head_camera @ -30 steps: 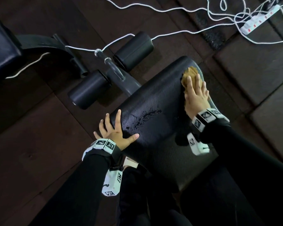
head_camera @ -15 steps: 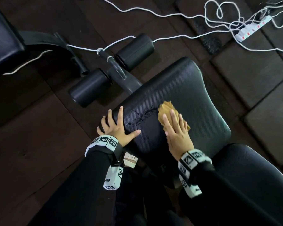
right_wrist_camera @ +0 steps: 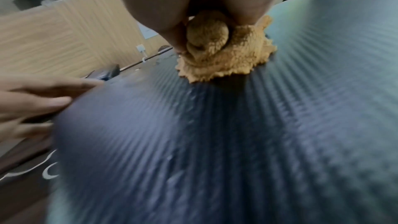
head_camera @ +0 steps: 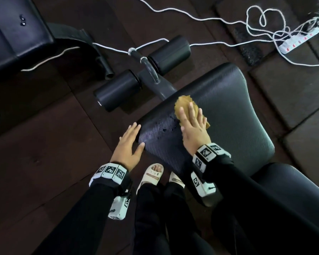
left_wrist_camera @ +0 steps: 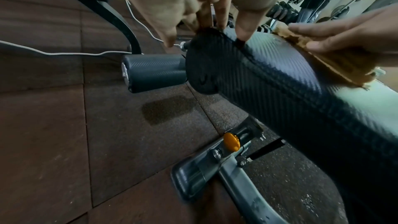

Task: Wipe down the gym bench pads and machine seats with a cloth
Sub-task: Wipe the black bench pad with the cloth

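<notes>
Right hand (head_camera: 193,129): fingers (head_camera: 191,112) extended flat, pressing tan cloth (head_camera: 182,104) onto bench (head_camera: 228,111) pad, frame centre. Left hand (head_camera: 129,144): fingers straight, spread along pad's left edge, holding nothing.

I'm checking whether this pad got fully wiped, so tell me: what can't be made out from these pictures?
- Pad surface under the cloth and right hand: covered in the head view.
- Fine droplets on the bench pad: tiny in the head view, motion-blurred in the right wrist view.
- Left hand fingertips: curled over the pad edge, hidden.
- Power strip switches: too small.
</notes>
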`<state>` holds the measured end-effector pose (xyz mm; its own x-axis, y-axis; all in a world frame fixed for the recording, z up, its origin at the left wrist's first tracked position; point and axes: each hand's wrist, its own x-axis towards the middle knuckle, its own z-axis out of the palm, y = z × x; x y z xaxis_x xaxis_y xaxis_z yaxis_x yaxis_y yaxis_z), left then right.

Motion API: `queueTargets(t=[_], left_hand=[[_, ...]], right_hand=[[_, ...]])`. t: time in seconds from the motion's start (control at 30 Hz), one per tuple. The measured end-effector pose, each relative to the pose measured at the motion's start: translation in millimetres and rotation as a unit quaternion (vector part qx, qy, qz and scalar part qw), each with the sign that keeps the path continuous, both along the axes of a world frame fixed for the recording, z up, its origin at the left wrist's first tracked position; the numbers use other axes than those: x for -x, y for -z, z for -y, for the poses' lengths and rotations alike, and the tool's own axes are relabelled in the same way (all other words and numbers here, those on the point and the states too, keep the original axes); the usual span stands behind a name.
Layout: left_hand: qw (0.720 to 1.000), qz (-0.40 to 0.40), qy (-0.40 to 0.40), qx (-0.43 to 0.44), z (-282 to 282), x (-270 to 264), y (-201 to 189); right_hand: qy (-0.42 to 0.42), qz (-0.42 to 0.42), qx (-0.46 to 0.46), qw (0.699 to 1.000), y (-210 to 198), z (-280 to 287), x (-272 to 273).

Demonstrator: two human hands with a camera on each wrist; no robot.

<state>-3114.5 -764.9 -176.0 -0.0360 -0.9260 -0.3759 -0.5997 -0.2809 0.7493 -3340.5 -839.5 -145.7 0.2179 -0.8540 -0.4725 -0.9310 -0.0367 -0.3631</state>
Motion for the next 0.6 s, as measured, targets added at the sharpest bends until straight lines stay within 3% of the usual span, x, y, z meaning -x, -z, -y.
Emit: queueTargets(t=[0.13,0.3,0.37,0.47,0.6], left_hand=[[1.0,-0.015,-0.007,0.0,-2,-5,0],[1.0,-0.003,0.004,0.004,0,-7,0],[1.0,0.0,0.01,-0.003,-1,-7,1],[1.0,0.002,0.0,-0.009,0,-5,1],[1.0,0.009,-0.006,-0.008,0,-3,0]], right_hand=[[-0.172,0.004,-0.001,0.985,0,-48,-21],[-0.218,-0.001,0.007,0.976,-7,-117,7],[-0.189,0.002,-0.011,0.982,-8,-125,29],[-0.072,-0.025,-0.036,0.996,-7,-112,54],[0.042,-0.015,-0.02,0.999,-4,-66,49]])
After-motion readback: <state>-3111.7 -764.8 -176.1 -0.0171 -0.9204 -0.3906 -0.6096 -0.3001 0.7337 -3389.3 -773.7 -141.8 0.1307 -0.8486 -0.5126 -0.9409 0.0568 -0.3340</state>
